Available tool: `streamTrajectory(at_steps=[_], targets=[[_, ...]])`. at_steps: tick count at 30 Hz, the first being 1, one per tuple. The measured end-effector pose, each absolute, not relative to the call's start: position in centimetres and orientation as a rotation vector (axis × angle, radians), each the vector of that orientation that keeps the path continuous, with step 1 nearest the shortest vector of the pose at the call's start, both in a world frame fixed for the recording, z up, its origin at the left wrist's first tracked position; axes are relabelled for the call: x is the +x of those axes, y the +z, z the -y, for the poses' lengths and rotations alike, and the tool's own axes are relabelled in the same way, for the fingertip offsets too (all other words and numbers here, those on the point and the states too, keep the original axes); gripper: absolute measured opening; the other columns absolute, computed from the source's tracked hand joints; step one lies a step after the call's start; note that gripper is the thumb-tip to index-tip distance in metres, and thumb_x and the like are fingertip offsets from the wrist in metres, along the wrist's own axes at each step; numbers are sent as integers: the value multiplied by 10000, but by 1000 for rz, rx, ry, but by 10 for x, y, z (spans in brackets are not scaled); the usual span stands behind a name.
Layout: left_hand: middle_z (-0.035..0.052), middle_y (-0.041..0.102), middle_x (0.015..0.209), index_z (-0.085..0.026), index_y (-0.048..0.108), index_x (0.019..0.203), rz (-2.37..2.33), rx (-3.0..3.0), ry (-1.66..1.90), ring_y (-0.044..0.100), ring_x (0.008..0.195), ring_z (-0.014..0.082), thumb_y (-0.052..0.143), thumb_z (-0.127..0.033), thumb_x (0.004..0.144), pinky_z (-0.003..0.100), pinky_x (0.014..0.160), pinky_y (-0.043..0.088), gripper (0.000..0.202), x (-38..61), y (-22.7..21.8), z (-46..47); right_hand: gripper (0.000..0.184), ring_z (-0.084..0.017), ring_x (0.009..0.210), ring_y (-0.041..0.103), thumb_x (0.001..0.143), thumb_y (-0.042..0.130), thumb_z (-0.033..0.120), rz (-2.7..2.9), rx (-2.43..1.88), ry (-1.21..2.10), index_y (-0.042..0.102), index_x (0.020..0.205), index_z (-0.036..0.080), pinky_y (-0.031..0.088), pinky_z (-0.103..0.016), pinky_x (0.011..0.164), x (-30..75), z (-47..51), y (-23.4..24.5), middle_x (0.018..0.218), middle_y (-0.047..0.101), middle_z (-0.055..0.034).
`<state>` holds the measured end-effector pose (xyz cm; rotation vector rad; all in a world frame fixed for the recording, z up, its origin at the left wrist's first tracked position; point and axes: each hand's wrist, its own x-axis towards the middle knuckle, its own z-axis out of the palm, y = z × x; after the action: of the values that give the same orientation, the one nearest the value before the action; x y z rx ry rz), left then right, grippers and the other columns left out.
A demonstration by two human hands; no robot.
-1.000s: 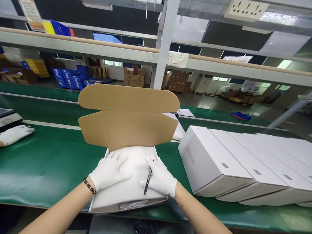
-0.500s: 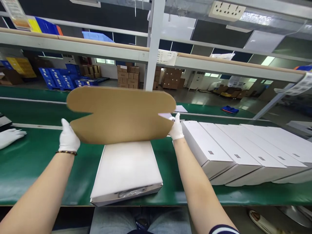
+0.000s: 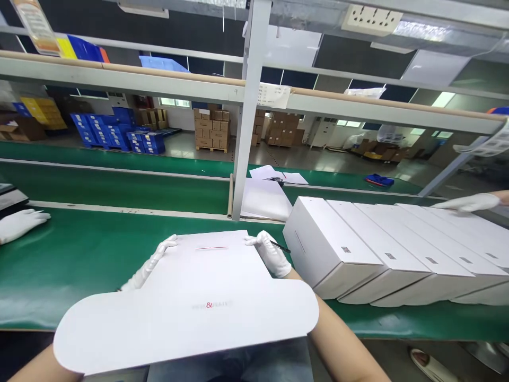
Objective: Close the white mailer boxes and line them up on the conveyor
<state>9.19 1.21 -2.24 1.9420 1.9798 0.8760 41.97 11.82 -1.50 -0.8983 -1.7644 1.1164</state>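
A white cardboard lid (image 3: 186,318) with rounded side flaps spreads towards me over the spot where the white box stood; the box is hidden beneath it. Its outer face bears a red line and blurred print with a red "&". My left hand (image 3: 149,265), in a white glove, lies along the lid's far left side, fingers stretched out. At the far right corner my gloved right hand (image 3: 271,255) bends its fingers over the lid's edge. A thin dark stick, perhaps a pen (image 3: 281,246), shows beside that hand; I cannot tell whether it is held.
Several closed white boxes (image 3: 366,260) stand in a row on the right of the green belt (image 3: 99,239). A co-worker's gloved hand (image 3: 471,202) touches the farthest. Another gloved hand (image 3: 22,225) is at left. A metal post (image 3: 250,106) and papers (image 3: 264,199) are ahead.
The lid has swung down towards me, from brown inner side to white outer face. Both my hands have moved inward to its far corners. A co-worker's hand has appeared at right.
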Motion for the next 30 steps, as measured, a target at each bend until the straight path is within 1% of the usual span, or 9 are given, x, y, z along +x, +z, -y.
streamTrajectory(at_steps=[2,4,7,11,14,17,22,26,30], targets=[[34,470,1506,-196,538,1404,-1882,1934,574,403,1409,246,195,-526,932,375,1126,382,671,82,6,-5,496,-259,995,670,886,379,723,1915,-814,1277,452,758,250,494,-447,951,437,-111,9,784,693,-58],[26,376,1557,-237,479,1454,-1849,1926,120,337,1439,295,286,-584,901,480,1171,280,680,82,44,5,464,-287,1058,652,762,631,675,2150,-845,1410,459,724,245,479,-429,953,450,-101,41,830,686,-48],[32,401,1540,-330,462,1454,-1738,2106,-301,344,1417,384,387,-672,870,620,1139,263,682,104,80,29,442,-312,1111,619,673,785,562,2556,-949,1335,543,823,224,483,-398,926,457,-78,72,956,673,-65],[116,413,1531,-300,422,1480,-1642,2606,-68,421,1375,399,409,-659,900,670,1079,332,683,142,38,69,615,-321,1144,567,712,788,547,2795,-708,776,545,1131,168,459,-470,987,451,-44,33,1134,630,-149],[159,480,1484,-286,496,1440,-1708,2854,195,443,1343,433,505,-636,879,630,1019,412,662,147,-23,87,594,-374,1295,434,668,809,581,2709,-563,513,539,1004,173,377,-562,1069,449,-27,-22,1319,546,-202],[174,481,1479,-244,492,1446,-1681,2948,328,410,1362,419,549,-582,882,551,1035,423,660,142,-54,82,635,-382,1330,395,626,814,614,2661,-589,439,523,984,177,383,-567,1069,451,-26,-50,1373,506,-211],[163,461,1498,-272,511,1431,-1693,2786,181,361,1390,424,606,-601,839,599,1081,354,683,160,-40,32,775,-429,1356,347,492,863,635,2739,-767,269,575,1021,146,303,-615,1112,444,-49,-41,1418,454,-248],[165,384,1550,-324,453,1460,-1856,2633,-50,313,1413,448,736,-523,756,693,1078,255,785,186,-26,-29,772,-448,1345,349,508,906,417,2805,-1006,111,602,1122,63,280,-604,1129,423,-84,-32,1433,430,-285],[174,403,1537,-277,469,1459,-1895,2643,-40,330,1410,423,716,-458,802,601,1115,262,724,194,-25,-78,843,-406,1354,356,598,883,340,2732,-1190,49,524,1300,42,278,-569,1141,408,-125,-32,1464,412,-259]])
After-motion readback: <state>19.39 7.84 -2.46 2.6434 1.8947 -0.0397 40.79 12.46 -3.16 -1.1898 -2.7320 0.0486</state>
